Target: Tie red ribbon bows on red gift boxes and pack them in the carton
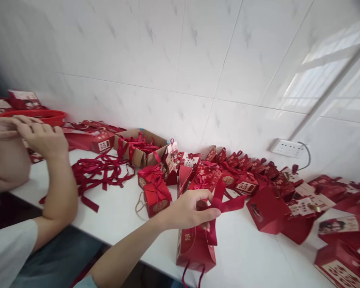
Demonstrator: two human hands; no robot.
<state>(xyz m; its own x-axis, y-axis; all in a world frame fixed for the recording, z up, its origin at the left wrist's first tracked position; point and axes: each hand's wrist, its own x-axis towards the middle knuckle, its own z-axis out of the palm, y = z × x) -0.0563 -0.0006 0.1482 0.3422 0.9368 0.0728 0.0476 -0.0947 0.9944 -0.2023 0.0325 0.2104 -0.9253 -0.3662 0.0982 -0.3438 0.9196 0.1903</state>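
A red ribbon (234,204) is held pinched between thumb and fingers of the left hand (192,210), one tail pointed right, another hung down over a red box (194,252). That box is placed below the hand on the white table (258,256), its cord handle (201,275) turned toward the near edge; its long axis cannot be told, being partly covered. Leftward, bow-tied boxes (158,199) and heaped ribbons (97,170) are laid.

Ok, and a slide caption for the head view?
Left hand pinching a red ribbon over a red box on a white table.
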